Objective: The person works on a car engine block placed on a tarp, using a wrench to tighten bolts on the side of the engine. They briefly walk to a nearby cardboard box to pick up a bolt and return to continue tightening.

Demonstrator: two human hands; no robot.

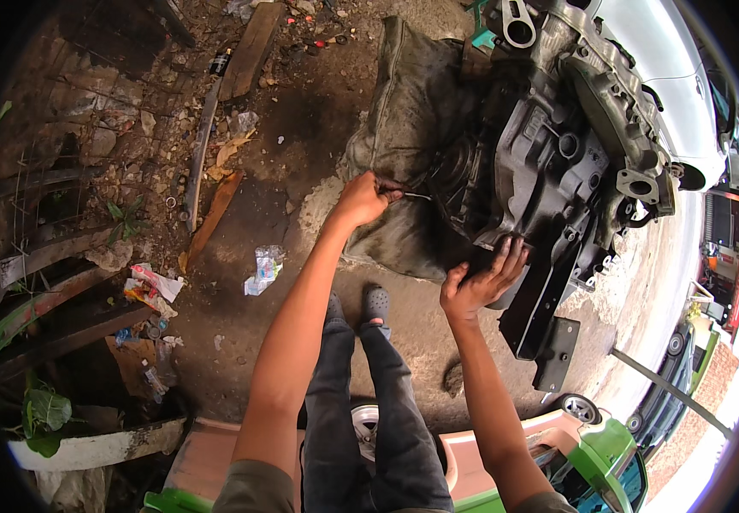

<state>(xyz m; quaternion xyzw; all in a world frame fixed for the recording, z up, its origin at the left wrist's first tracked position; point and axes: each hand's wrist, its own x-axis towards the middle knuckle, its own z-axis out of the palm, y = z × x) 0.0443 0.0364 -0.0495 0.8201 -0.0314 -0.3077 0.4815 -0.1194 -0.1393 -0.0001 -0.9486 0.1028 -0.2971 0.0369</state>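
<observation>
A greasy car engine (519,175) lies on the ground in front of me and to the right. My left hand (366,201) is closed round a thin metal tool; its slim silver shaft (417,197) points right, to the dark round pulley (455,167) at the engine's left end. The fist hides the rest of the tool, so its kind does not show. My right hand (485,280) rests on the engine's near side with fingers spread, beside a black metal bracket (530,316). Dark grease stains the fingers of both hands.
A dirty cloth sack (399,103) lies under the engine's left part. Leftward are rubble, wooden planks (250,51) and a crumpled plastic wrapper (264,267). A pale car (669,77) stands at the right, a green and pink vehicle (549,436) close behind my legs.
</observation>
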